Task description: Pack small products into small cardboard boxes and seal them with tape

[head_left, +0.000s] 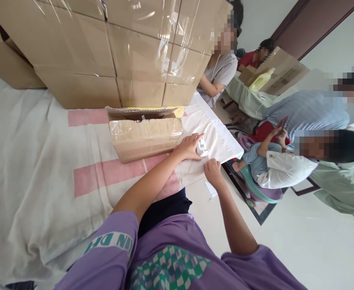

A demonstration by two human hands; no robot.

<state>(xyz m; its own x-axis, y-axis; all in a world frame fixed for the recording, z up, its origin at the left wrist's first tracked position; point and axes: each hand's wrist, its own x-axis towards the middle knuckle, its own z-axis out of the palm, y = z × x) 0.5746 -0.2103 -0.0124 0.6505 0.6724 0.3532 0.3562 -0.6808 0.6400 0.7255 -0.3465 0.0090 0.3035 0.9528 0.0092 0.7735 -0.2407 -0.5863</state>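
Note:
A small white box-shaped object (202,150) sits on the cloth near the table's right corner; its exact kind is too small to tell. Around its left side curl the thumb and fingers of my left hand (190,146), gripping it. My right hand (213,170) is at the table edge just below and to the right, its fingers curled in; whatever they may hold is hidden. Left of my left hand stands an open cardboard box (146,137), its inside mostly in shadow.
Stacked, taped cardboard boxes (140,60) rise behind the open box. A pink-striped cloth (50,161) covers the table. Beyond its edge one person (288,169) sits low holding a phone. Other people sit farther back, near a table with a yellow bottle (261,80).

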